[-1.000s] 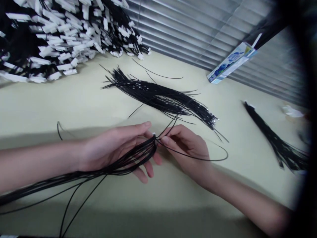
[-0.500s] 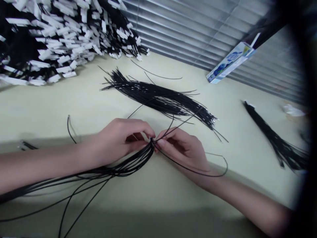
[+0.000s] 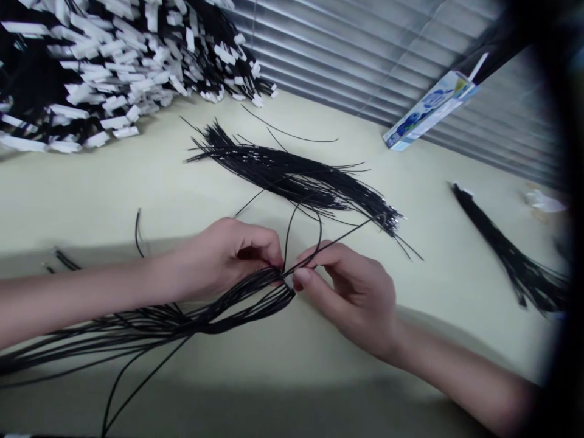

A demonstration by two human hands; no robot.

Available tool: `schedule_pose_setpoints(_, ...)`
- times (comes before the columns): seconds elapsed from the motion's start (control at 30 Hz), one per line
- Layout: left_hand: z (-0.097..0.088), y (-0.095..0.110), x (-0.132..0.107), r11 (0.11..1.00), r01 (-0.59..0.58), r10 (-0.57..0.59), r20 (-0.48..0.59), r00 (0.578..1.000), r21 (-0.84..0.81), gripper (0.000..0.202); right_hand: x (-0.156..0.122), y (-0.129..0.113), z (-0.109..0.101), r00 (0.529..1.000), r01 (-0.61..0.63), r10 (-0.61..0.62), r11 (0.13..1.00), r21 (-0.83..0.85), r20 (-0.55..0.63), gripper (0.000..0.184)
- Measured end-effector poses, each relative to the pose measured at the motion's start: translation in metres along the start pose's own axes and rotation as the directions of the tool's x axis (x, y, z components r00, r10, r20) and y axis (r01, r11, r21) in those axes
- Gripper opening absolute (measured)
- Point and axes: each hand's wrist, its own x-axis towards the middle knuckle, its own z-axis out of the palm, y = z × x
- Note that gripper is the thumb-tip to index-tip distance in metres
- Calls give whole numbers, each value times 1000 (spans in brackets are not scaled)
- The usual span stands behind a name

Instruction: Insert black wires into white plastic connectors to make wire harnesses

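My left hand (image 3: 241, 255) is closed at the end of a bundle of thin black wires (image 3: 205, 322), thumb and fingers pinching it near the middle of the view. The bundle trails off under my left forearm to the lower left. Just right of it, my right hand (image 3: 351, 292) pinches a single black wire (image 3: 347, 234) between thumb and forefinger. That wire runs up and to the right, and a thin loop stands above the fingertips. The fingertips hide the exact point where wire and bundle meet.
Beyond my hands lies a loose pile of black wires (image 3: 283, 173). A heap of black cables with white connectors (image 3: 123, 73) fills the far left. A blue-and-white drink carton (image 3: 429, 112) stands by the window blinds (image 3: 328, 55). Another black cable bundle (image 3: 502, 249) lies at right.
The wire bundle's end has spread into a wider loop near my left fingers. My right hand has shifted slightly right and down, and the long loop across its wrist is gone.
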Motion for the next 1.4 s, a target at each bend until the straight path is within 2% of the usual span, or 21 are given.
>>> schedule_pose_setpoints(0.13,0,1,1,996,-41,36,67,997,85,14,0,-2,-1,999,27,-26,999,27,-30,11)
schedule_pose_setpoints(0.23,0,-1,1,987,-51,42,60,997,153,12,1,-2,0,1000,0,1,1000,22,-30,8)
schedule_pose_setpoints(0.33,0,-2,0,990,-24,20,31,999,140,11,0,-1,1,999,11,-11,1000,12,47,7)
schedule_pose_setpoints(0.53,-1,-3,0,991,-43,37,47,998,127,9,-1,-1,1,996,-63,62,998,7,60,3)
schedule_pose_setpoints(0.87,-1,-3,-1,992,-34,29,45,999,122,9,-3,-1,-1,996,-48,48,999,-5,73,9)
schedule_pose_setpoints(1.17,-1,-1,0,994,-6,2,38,999,109,10,1,-3,-1,997,29,-20,991,-134,71,11)
schedule_pose_setpoints(1.4,1,-4,1,994,-22,21,6,1000,107,13,0,-3,3,982,190,-179,940,-283,63,12)
